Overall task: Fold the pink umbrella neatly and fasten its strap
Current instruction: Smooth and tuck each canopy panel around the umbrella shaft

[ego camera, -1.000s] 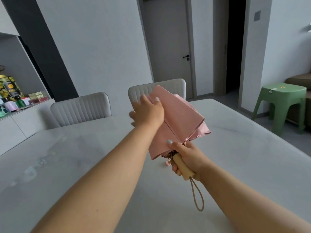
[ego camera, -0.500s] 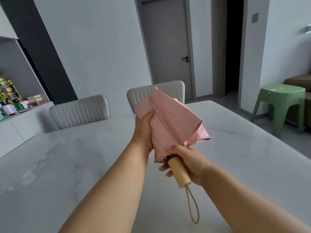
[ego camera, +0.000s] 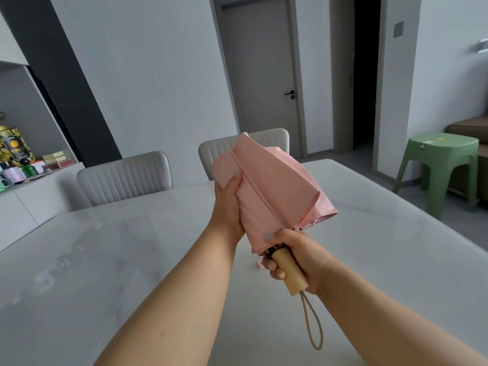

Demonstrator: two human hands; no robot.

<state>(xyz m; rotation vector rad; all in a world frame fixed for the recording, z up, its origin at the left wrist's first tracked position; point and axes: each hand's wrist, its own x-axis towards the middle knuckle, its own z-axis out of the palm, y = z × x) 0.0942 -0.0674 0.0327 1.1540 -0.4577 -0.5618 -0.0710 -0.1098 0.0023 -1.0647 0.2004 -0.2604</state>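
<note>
The pink umbrella (ego camera: 274, 191) is collapsed and held in the air above the table, tip pointing away from me. Its loose canopy folds hang open toward the right. My right hand (ego camera: 298, 256) grips the light wooden handle (ego camera: 289, 270), thumb pressing on the canopy's lower edge. A tan cord loop (ego camera: 313, 323) dangles from the handle's end. My left hand (ego camera: 228, 210) wraps around the left side of the canopy, thumb on top and fingers hidden underneath. A small pink bit of the strap (ego camera: 260, 264) peeks out below my right fingers.
A white marble table (ego camera: 105, 260) lies under my arms. Two grey chairs (ego camera: 124, 178) stand at its far edge. A green stool (ego camera: 441, 170) is on the floor at the right. A sideboard with tins and boxes (ego camera: 18, 159) sits at the left.
My left hand slid from on top of the canopy, down to its left side, and now clasps the fabric there. The umbrella rose slightly and the handle tilted more toward me.
</note>
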